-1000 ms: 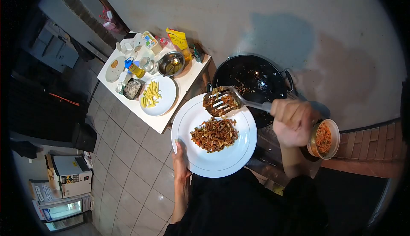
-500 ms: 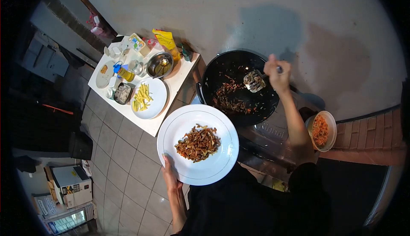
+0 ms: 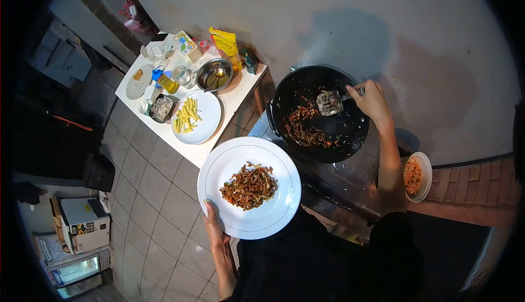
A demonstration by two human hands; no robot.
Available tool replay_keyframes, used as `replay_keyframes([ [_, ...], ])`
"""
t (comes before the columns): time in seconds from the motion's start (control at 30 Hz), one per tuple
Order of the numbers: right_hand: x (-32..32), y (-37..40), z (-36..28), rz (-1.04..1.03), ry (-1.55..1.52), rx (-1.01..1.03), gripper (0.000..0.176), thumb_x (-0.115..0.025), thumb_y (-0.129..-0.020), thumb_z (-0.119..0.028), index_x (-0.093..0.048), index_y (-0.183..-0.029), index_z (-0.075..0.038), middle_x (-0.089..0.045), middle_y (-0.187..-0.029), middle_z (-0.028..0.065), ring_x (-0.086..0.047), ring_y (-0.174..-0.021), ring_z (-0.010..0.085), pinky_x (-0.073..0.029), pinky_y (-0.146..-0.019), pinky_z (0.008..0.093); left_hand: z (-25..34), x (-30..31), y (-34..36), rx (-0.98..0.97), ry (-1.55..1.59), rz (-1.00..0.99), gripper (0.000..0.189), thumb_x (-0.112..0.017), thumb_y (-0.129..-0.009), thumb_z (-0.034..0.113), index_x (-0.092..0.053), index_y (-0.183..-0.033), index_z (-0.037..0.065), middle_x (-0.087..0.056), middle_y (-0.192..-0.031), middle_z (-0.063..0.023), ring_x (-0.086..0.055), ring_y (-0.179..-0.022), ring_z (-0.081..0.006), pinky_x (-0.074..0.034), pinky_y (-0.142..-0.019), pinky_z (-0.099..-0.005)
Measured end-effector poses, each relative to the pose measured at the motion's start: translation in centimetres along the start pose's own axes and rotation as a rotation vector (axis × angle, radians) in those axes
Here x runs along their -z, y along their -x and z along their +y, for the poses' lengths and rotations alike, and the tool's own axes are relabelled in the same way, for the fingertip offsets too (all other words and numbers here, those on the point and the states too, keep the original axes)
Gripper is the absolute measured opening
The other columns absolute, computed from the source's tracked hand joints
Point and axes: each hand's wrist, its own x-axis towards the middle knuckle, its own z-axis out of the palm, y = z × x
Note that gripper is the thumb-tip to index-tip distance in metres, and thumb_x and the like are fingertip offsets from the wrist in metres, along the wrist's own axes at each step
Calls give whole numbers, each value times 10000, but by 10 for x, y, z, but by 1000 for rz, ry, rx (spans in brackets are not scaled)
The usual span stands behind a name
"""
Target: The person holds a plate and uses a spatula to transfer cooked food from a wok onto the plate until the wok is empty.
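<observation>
My left hand [image 3: 215, 228] grips the lower left rim of a white plate [image 3: 219, 162], thumb on top and the other fingers underneath. A heap of browned, shredded stir-fry [image 3: 249, 186] lies in the plate's middle. My right hand [image 3: 371, 102] is closed around the handle of a slotted spatula [image 3: 330, 103], whose metal head is inside a black wok [image 3: 344, 138]. More of the shredded food [image 3: 305, 127] is spread over the wok's left and lower part. The plate is just left of and below the wok, apart from it.
On the white table [image 3: 191, 151] at left stand a plate of pale yellow strips [image 3: 210, 127], a steel bowl [image 3: 208, 69], a blue-capped bottle [image 3: 167, 82] and a yellow packet [image 3: 225, 42]. A tub of shredded carrot [image 3: 414, 175] sits right of the stove [image 3: 350, 184], by a brick edge.
My right hand has come lower and to the right, still holding the spatula in the wok. The view has shifted a little. The plate stays in my left hand.
</observation>
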Motion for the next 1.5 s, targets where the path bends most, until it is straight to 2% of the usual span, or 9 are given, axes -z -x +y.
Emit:
replay_keyframes([
  [0.17, 21, 22, 8, -252, -219, -195, 248, -705, -795, -148, -622, -824, 84, -628, -714, 188, -628, -599, 218, -504, -563, 354, 9, 5, -12, 33, -20, -42, 671, -446, -931, 506, -412, -1278, -68, -558, -1152, -162, -614, -952, -212, -533, -740, -314],
  [0.2, 20, 25, 12, -244, -160, -90, 188, -674, -807, -70, -627, -882, 96, -634, -688, 154, -597, -512, 157, -477, -479, 303, 9, 5, -16, 11, 12, -38, 669, -442, -933, 506, -415, -1275, -68, -558, -1151, -162, -614, -951, -211, -534, -734, -310],
  [0.43, -3, 48, 6, -18, -324, 73, 231, -630, -830, -44, -632, -1040, 53, -625, -727, 190, -598, -540, 216, -474, -544, 331, 17, 16, -47, 34, 71, -163, 756, -564, -865, 526, -330, -1271, -66, -543, -1104, -207, -620, -914, -250, -557, -693, -362],
  [0.5, -21, 57, 9, 230, -139, 417, 240, -631, -816, -31, -638, -1050, 22, -624, -771, 200, -610, -624, 289, -476, -617, 356, 7, 26, -66, 41, 78, -94, 793, -579, -859, 523, -272, -1279, -76, -515, -1124, -222, -610, -928, -260, -553, -695, -364],
  [0.7, -31, 85, 14, -65, -200, 133, 257, -595, -753, -8, -623, -1008, -20, -625, -824, 199, -594, -784, 404, -471, -680, 405, 20, 29, -84, 20, 28, -157, 802, -577, -866, 510, -261, -1292, -92, -515, -1138, -230, -607, -932, -258, -548, -714, -381],
  [0.8, -40, 85, 6, -70, -89, 139, 251, -584, -834, -120, -587, -1073, -44, -636, -835, 216, -595, -830, 436, -458, -745, 489, 33, 22, -85, 2, 29, -254, 721, -550, -888, 494, -349, -1269, -84, -551, -1109, -198, -613, -922, -240, -547, -712, -369],
  [1.03, -58, 90, -3, 93, 35, 95, 318, -589, -851, -134, -607, -1165, -79, -633, -844, 224, -598, -788, 432, -472, -714, 485, 30, 21, -98, 10, 21, -334, 627, -522, -910, 478, -438, -1238, -50, -577, -1102, -146, -618, -920, -225, -537, -730, -354],
  [1.37, -11, 139, 5, -104, -71, 147, 333, -593, -840, -60, -580, -1167, 7, -619, -955, 252, -613, -868, 388, -483, -742, 374, 11, 12, -92, 36, -26, -338, 637, -534, -906, 473, -438, -1219, -73, -563, -1109, -179, -612, -922, -234, -529, -736, -359],
  [1.5, -35, 120, -11, 74, -209, 233, 297, -594, -844, -76, -608, -1133, -9, -627, -921, 233, -610, -787, 394, -483, -694, 399, -6, 21, -92, 54, -72, -300, 690, -553, -887, 498, -375, -1229, -73, -540, -1124, -208, -613, -905, -245, -532, -720, -354],
])
